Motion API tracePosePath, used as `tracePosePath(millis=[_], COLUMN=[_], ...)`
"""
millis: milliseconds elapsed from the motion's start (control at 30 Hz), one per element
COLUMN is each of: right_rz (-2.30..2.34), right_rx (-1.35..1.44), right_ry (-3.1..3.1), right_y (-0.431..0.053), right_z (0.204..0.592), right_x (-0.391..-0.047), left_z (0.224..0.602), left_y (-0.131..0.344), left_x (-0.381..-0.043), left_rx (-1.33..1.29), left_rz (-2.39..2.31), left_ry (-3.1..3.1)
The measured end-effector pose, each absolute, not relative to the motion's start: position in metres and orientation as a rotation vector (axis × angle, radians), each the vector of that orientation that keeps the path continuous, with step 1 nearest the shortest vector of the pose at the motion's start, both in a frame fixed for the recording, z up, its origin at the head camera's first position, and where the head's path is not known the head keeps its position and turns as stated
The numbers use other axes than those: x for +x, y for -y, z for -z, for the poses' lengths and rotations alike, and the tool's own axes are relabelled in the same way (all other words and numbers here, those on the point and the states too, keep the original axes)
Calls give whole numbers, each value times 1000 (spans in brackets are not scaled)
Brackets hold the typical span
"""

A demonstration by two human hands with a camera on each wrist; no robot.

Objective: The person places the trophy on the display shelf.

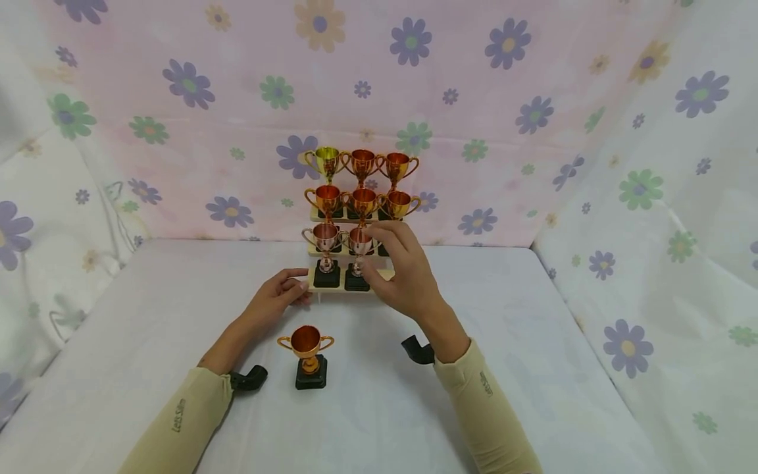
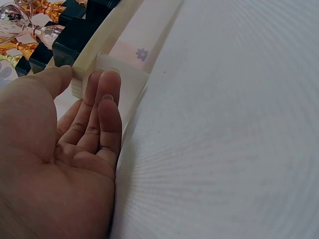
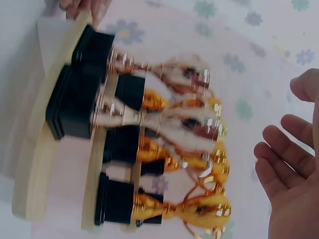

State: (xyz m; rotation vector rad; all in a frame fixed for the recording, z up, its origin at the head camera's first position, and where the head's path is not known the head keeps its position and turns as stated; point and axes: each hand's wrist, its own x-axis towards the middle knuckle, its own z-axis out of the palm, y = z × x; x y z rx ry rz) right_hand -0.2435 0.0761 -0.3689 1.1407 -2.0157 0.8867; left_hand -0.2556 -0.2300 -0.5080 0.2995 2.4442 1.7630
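A tiered wooden display rack [image 3: 31,189] holds several small trophy cups on black bases. Two rose-gold trophy cups [image 1: 326,240] stand side by side on its lowest tier; gold and orange-gold cups [image 1: 363,197] fill the tiers behind. My left hand [image 1: 275,296] pinches the left end of the lowest tier, thumb on the edge and fingers bent below. Beside the right-hand rose-gold cup, my right hand [image 1: 408,276] is spread and holds nothing; the right wrist view shows its fingers apart from the cups. A bronze-orange trophy cup [image 1: 305,349] stands upright on the table between my forearms.
White cloth covers the table [image 1: 503,395]. A flower-print curtain [image 1: 237,131] hangs close behind the rack and along both sides. Black wrist-camera mounts [image 1: 419,350] stick out from my sleeves near the tabletop.
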Motion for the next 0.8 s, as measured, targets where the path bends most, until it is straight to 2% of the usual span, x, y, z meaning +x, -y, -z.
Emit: tracePosePath(millis=[800], right_rz=[-663], right_rx=[1726], right_ry=[2384], right_y=[-31], right_z=[393], right_x=[-194], left_z=[510], left_y=[233], left_x=[-257], left_rx=[380], left_rz=[-1773], left_ry=[-2462])
